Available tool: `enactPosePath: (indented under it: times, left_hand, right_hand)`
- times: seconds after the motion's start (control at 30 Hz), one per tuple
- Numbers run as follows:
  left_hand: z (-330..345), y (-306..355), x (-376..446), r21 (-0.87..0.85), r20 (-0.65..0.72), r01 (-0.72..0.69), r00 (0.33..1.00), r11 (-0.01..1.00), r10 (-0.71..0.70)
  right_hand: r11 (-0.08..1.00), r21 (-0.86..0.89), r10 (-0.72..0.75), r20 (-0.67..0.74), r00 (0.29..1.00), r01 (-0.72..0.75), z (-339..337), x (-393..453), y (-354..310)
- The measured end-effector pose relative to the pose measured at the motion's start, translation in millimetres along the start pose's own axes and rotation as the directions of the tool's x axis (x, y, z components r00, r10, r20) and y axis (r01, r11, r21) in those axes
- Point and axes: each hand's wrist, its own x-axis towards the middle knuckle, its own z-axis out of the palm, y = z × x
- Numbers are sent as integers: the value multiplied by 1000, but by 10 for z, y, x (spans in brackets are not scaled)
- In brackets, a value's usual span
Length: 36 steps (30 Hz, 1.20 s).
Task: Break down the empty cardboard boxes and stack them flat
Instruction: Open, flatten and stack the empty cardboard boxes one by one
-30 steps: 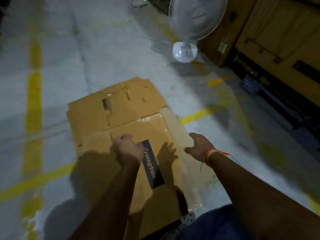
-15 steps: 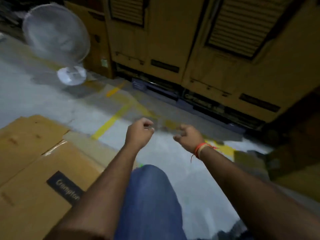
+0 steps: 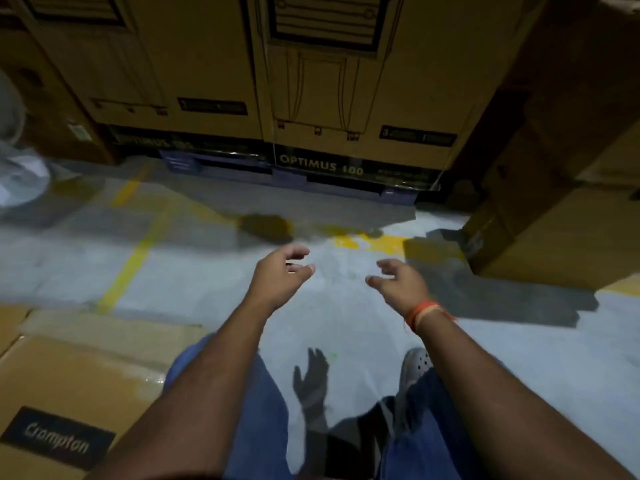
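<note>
left hand + right hand: both empty, fingers loosely spread, hovering apart over bare floor | flattened Crompton box: flat at floor's near-left, stack base | likely reaching for next box; none visible nearby

Head view, forward-down over floor
</note>
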Motion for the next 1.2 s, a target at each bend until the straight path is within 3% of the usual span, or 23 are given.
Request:
enactPosePath:
  times: [0.23,0.53,0.8,0.87,1.0,1.1,1.2]
  left_hand:
    - [218,43,931,-111,28,21,999,994,-18]
    - [1003,1587,2169,-218,248,-38,964,975,94]
    - [1893,3260,2515,-269,412,-18,901,963,132]
    - [2205,3622,2595,-271,454,-18,879,962,145]
    - [2829,4213,2776,-275,470,-18,870,961,150]
    - [3252,4555,3024,-252,410,-49,899,966,152]
    - [3630,4937,3377,-187,315,-119,933,975,174]
  right_hand:
    - [972,232,-10,-80,997,29,22,844,-60]
    - [858,514,209,-374,904,14,-1284,1570,-674]
    - [752,657,421,-544,726,56,-2956,1574,-987]
    - [737,672,478,-596,645,75,-3299,1635,-961]
    - [711,693,603,-686,407,115,-3853,1719,-805]
    - [612,784,735,-611,294,101,-4226,1822,-639]
    - [494,869,819,-481,314,42,-4496,2001,-517]
